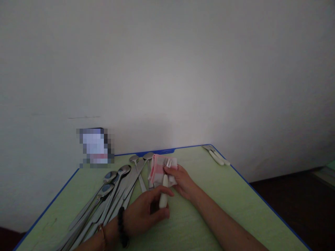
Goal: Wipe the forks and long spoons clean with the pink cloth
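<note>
A fork with a cream handle is held upright between my hands, its metal tines up. My left hand, with a dark beaded bracelet at the wrist, curls its fingers and thumb around the lower end of the handle. In my right hand is a folded pink and white checked cloth, which lies behind the tines. My right thumb presses on the fork's neck against the cloth. The fingers behind the cloth are hidden.
On the left of the green table lies a pile of metal cutlery, with several spoons and knives. Cream-handled cutlery lies at the far right corner. A blurred-out phone-like device leans on the wall.
</note>
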`<state>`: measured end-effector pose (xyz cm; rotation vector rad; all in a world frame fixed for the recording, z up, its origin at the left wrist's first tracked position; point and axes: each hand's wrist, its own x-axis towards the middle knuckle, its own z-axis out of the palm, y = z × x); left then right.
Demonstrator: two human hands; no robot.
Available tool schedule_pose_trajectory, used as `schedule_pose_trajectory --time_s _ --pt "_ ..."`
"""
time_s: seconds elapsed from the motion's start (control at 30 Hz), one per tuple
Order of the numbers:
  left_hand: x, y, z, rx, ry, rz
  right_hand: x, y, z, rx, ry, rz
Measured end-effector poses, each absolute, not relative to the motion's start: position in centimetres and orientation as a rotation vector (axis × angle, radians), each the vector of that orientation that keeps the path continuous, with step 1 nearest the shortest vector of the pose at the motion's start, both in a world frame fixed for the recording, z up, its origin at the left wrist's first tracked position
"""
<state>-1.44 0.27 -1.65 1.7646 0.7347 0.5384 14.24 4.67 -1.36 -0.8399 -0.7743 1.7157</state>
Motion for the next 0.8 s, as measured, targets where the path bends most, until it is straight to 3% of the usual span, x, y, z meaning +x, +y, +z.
schedule_pose_trajectory --time_s 0.8 --pt "-1.15 0.03 -0.74 1.889 0.881 0.543 14.25 4.71 -1.54 -0.824 -0.777 1.718"
